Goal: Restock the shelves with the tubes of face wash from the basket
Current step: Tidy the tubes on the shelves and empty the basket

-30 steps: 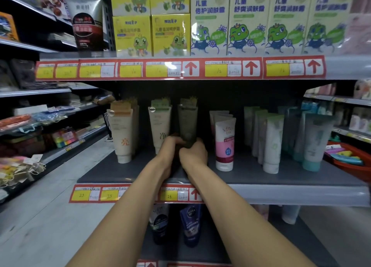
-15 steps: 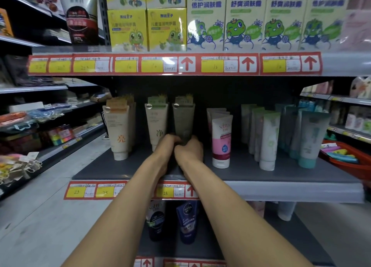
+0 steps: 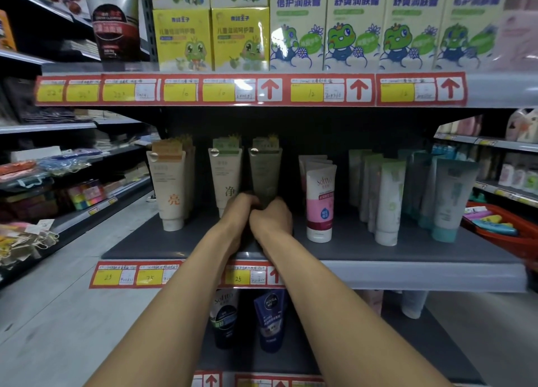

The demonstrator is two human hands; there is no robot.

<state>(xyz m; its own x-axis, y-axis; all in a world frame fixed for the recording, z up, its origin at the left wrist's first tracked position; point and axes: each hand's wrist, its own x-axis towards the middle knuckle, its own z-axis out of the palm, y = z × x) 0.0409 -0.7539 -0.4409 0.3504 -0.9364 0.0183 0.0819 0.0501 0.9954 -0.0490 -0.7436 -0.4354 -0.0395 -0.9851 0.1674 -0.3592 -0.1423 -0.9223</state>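
NIVEA MEN tube (image 3: 270, 319) is standing under the middle shelf (image 3: 349, 241). On that shelf, left hand (image 3: 238, 212) and right hand (image 3: 272, 220) are closing their grip round the base of the upright grey-green tube (image 3: 265, 174). Pink Softto tube (image 3: 320, 200) is standing beside it. Red basket (image 3: 521, 241) is holding coloured items, far right.

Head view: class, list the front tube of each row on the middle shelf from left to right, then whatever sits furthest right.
Cream tube with orange character → cream tube with green character → dark olive tube → pink-and-white Softto tube → white tube with green top → grey-green tube with teal cap → red basket.
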